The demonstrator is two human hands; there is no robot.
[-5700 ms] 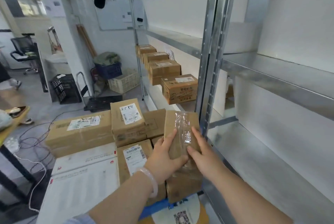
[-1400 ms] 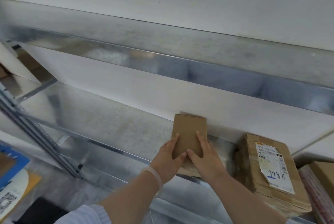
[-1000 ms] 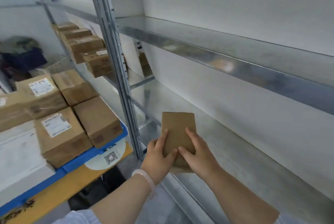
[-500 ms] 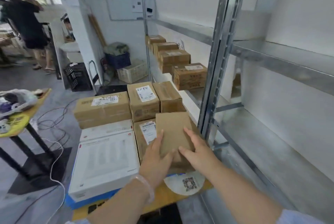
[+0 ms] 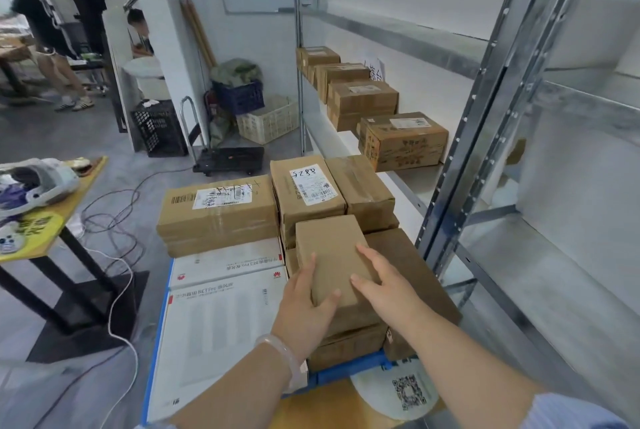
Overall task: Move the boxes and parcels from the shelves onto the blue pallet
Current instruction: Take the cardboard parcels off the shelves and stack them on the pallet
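Observation:
A small plain brown box [image 5: 332, 252] is gripped between my left hand [image 5: 308, 304] on its left side and my right hand [image 5: 384, 286] on its right side. It sits low over the brown boxes at the near right of the blue pallet [image 5: 346, 371]. The pallet carries several brown boxes, among them a labelled one [image 5: 304, 196] and a wide one [image 5: 218, 210], plus two flat white boxes [image 5: 218, 321]. Several brown boxes [image 5: 401, 141] remain in a row on the shelf [image 5: 412, 182] behind the pallet.
A grey metal shelf upright [image 5: 485, 117] stands right of the pallet, with bare shelves [image 5: 554, 290] beyond. A yellow-topped table [image 5: 38, 231] and cables [image 5: 114, 220] lie left. Crates [image 5: 266, 120] and a folded trolley [image 5: 225, 158] stand at the back. People [image 5: 52, 13] stand far left.
I turned from the shelf to the pallet, carrying the small brown box in both hands. It has come down onto the near right boxes.

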